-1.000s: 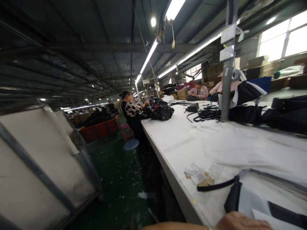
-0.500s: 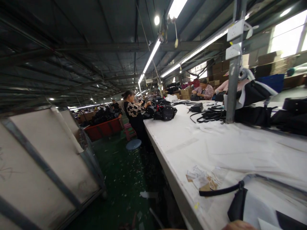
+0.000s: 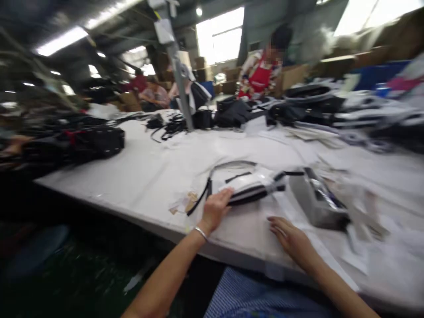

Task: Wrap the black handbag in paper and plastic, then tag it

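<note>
A black handbag (image 3: 250, 194) lies on the white table, partly covered with white wrapping, its strap looping behind it and out to the left. My left hand (image 3: 216, 208), with a bangle on the wrist, grips the left end of this bag. To the right, my right hand (image 3: 291, 240) hovers at the table's near side with loosely bent fingers apart and nothing in them. It is nearest to a grey box (image 3: 314, 201) with shiny, dark items inside. Motion blur softens the fingers.
The white table (image 3: 155, 168) has its near edge in front of me. Small paper tags (image 3: 185, 202) lie left of the bag. A metal post (image 3: 181, 84) rises from the table. Black bags (image 3: 96, 141) are heaped at left. A person in a red apron (image 3: 260, 75) works across the table.
The view has swung right and down from the aisle to the table. Both my hands and forearms are now visible, the left one at the bag.
</note>
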A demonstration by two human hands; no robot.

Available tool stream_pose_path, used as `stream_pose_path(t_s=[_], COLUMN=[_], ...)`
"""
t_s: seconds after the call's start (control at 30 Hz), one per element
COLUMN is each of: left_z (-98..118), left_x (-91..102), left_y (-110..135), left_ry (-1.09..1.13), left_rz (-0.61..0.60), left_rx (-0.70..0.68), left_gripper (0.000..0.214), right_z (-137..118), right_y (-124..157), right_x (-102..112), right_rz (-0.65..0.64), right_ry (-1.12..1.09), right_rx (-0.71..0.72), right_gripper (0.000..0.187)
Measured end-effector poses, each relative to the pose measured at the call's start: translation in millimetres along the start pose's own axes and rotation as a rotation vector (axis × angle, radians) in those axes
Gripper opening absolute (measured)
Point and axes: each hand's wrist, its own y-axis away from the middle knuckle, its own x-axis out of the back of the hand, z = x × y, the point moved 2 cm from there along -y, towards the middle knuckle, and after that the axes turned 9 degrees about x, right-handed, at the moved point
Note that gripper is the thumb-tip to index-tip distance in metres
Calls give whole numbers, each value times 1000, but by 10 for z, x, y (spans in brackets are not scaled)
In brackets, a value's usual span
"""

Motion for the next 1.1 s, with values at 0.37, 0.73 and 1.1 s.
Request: stream_pose_path(t_s=[0.37, 0.73, 1.1], left_z=[-152, -105, 79], left_x=[151, 66, -210], left_y=[-181, -121, 445], left_ry=[68, 91, 26], left_rz=[-30, 163, 234], left_rx=[107, -47, -344], left_gripper=[63, 64, 46], right_z=[-222, 248, -227], right_y=[467, -459, 427], right_x=[-140, -809, -460], right_rz=[-313, -314, -395], right_ry=[424, 805, 433], right_rx=[359, 585, 1024], right_gripper=[17, 64, 30])
